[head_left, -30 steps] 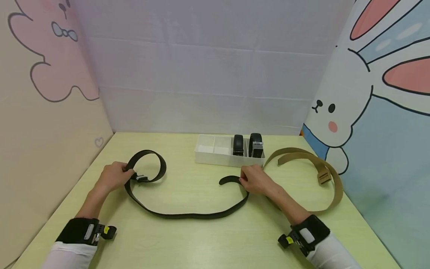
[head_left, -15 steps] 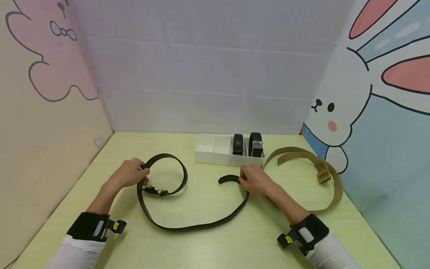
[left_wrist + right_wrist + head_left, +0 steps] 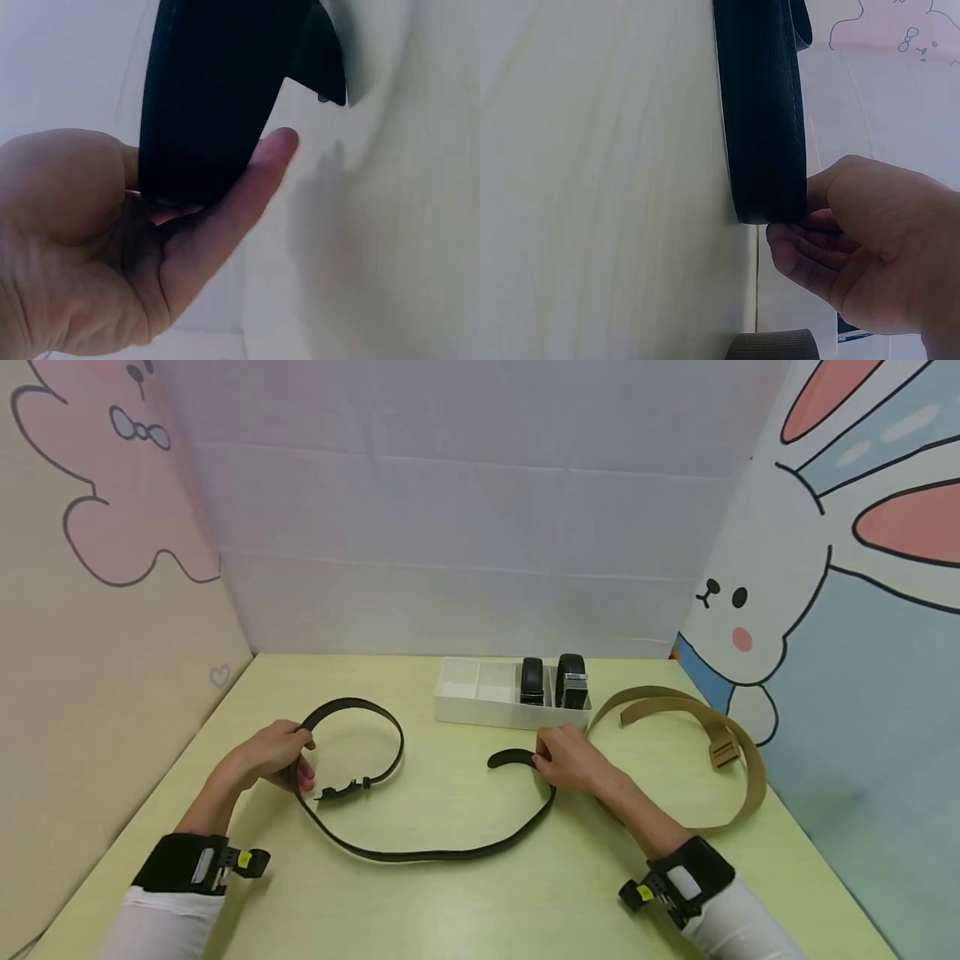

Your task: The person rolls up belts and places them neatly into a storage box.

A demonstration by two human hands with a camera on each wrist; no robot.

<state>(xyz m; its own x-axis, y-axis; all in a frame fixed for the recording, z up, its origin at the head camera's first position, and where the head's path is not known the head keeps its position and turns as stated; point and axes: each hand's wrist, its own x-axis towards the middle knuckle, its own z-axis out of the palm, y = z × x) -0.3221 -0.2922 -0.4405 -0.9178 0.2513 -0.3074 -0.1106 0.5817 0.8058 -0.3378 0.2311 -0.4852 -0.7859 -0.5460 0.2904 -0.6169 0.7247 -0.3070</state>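
A long black belt [image 3: 420, 856] stands on its edge across the table, curving in a wide arc between both hands. On its left side it bends back into a loop, with the buckle [image 3: 348, 788] at the loop's near end. My left hand [image 3: 279, 753] pinches the belt where the loop meets the arc; the left wrist view shows the black strap [image 3: 210, 97] between thumb and fingers. My right hand [image 3: 567, 760] pinches the belt close to its rounded tip [image 3: 504, 759]. In the right wrist view the strap [image 3: 765, 120] runs away from the fingers.
Behind the belt stands a white divided box [image 3: 480, 710] with two rolled black belts, one [image 3: 532, 681] beside the other [image 3: 572, 681]. A tan webbing belt [image 3: 752, 777] lies loosely coiled right of my right hand. Printed walls enclose the table [image 3: 450, 918] at left, back and right.
My left hand moved right and then partly back left, shifting the belt's loop along with it. The buckle swung round to the loop's near side. My right hand stayed put.
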